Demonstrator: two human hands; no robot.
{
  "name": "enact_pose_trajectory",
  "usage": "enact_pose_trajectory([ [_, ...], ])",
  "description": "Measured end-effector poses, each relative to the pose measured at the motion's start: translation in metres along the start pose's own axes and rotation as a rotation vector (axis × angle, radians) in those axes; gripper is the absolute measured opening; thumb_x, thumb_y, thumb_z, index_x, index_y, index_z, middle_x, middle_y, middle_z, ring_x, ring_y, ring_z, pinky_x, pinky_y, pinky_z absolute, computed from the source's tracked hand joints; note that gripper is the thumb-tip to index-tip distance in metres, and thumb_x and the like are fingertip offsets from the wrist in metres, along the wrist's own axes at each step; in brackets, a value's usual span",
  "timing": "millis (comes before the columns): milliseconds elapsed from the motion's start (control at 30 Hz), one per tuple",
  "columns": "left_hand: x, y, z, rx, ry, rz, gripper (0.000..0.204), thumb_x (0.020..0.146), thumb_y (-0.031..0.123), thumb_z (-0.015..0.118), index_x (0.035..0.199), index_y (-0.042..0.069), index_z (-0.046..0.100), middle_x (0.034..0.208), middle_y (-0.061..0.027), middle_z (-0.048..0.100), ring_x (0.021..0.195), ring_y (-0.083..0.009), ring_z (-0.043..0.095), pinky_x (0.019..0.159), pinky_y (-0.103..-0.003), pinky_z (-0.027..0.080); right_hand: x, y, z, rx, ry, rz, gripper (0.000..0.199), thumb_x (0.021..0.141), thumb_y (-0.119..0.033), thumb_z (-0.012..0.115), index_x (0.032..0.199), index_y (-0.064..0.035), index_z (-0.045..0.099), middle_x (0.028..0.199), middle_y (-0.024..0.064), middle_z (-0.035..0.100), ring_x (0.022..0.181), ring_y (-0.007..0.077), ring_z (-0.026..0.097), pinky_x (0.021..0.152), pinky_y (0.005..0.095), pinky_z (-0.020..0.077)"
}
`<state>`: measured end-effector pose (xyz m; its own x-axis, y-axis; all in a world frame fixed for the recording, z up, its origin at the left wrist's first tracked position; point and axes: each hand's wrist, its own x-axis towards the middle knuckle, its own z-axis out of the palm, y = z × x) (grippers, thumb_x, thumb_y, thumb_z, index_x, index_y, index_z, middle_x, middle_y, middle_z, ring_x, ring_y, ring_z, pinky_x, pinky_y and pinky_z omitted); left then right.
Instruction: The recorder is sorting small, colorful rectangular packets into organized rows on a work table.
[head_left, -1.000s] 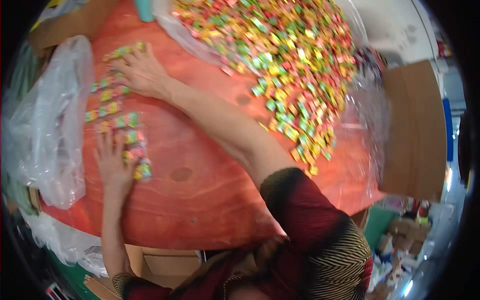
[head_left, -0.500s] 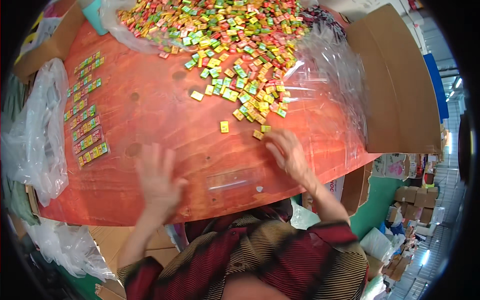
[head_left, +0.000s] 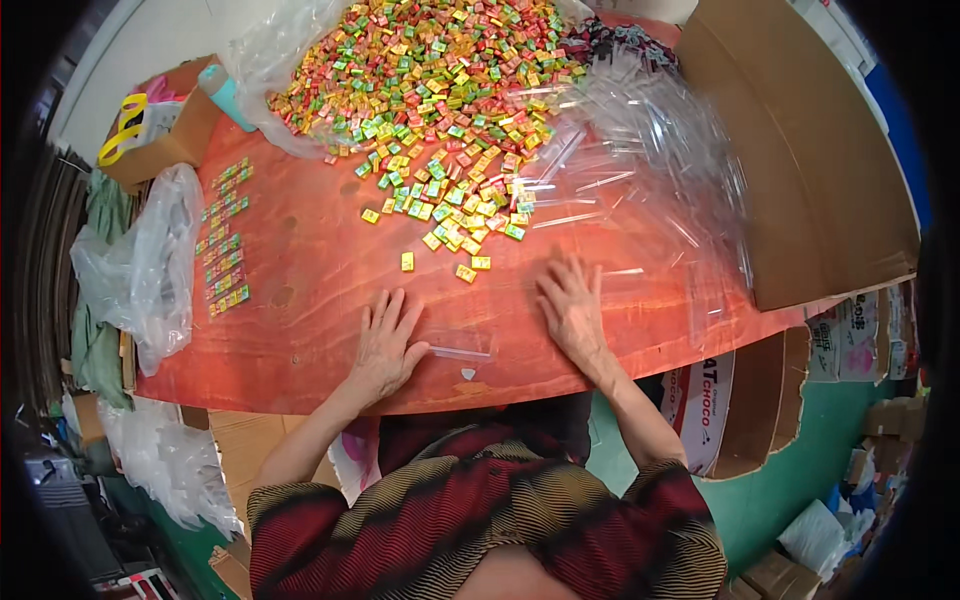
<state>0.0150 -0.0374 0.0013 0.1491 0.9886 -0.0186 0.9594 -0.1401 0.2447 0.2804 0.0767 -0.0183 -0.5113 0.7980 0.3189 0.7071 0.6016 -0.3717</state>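
- A clear plastic sleeve lies flat on the red bench near its front edge, between the two hands; it is see-through and narrow, with a small scrap just below it.
- The left hand rests palm down, fingers spread, thumb touching the sleeve's left end. The right hand lies flat too, fingers spread, holding nothing.
- Half a second ago both hands sat lower by the bench edge; now they lie further onto the bench, and the sleeve shows between them.
- Behind lies a heap of small coloured candies on plastic sheet, strays trailing toward the hands. Rows of sorted candies sit left, a pile of clear sleeves right, beside a cardboard sheet.
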Motion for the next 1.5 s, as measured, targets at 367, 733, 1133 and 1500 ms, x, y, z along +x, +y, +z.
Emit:
enact_pose_trajectory([
  [367, 0.097, -0.005, -0.009, -0.065, 0.189, -0.081, 0.043, 0.076, 0.015, 0.063, 0.116, 0.007, 0.049, 0.096, -0.0159, 0.046, 0.086, -0.035, 0.052, 0.071, -0.043, 0.045, 0.081, -0.064, 0.051, 0.18, 0.059, -0.028, 0.033, 0.072, -0.015, 0.064, 0.104, -0.0089, 0.056, 0.097, 0.0095, 0.054, 0.084, 0.028, 0.051, 0.07, 0.04, 0.0459],
  [733, 0.055, -0.008, -0.007, -0.402, 0.306, -0.139, 0.035, 0.074, 0.011, 0.065, 0.106, 0.004, 0.052, 0.092, -0.0163, 0.046, 0.085, -0.0359, 0.052, 0.07, -0.042, 0.044, 0.066, -0.043, 0.036, -0.026, 0.093, -0.158, 0.029, 0.069, -0.007, 0.06, 0.098, -0.0111, 0.06, 0.106, 0.009, 0.054, 0.093, 0.0259, 0.05, 0.076, 0.0378, 0.0382],
  [1133, 0.053, -0.032, 0.006, -0.408, 0.28, -0.104, 0.041, 0.07, 0.003, 0.064, 0.109, 0.004, 0.051, 0.092, -0.0172, 0.048, 0.088, -0.0349, 0.051, 0.076, -0.04, 0.043, 0.064, -0.086, 0.06, 0.103, -0.129, -0.086, 0.017, 0.078, -0.012, 0.055, 0.093, -0.0032, 0.053, 0.087, 0.0151, 0.052, 0.082, 0.0331, 0.056, 0.065, 0.0407, 0.0479],
  [1500, 0.055, -0.042, 0.001, -0.43, 0.404, -0.226, 0.024, 0.066, 0.011, 0.07, 0.087, 0.002, 0.062, 0.078, -0.0166, 0.055, 0.074, -0.0325, 0.055, 0.066, -0.04, 0.044, 0.091, -0.086, 0.068, 0.095, -0.075, -0.15, 0.013, 0.073, -0.001, 0.048, 0.086, 0.0002, 0.052, 0.087, 0.0196, 0.052, 0.081, 0.0335, 0.056, 0.064, 0.0397, 0.049],
])
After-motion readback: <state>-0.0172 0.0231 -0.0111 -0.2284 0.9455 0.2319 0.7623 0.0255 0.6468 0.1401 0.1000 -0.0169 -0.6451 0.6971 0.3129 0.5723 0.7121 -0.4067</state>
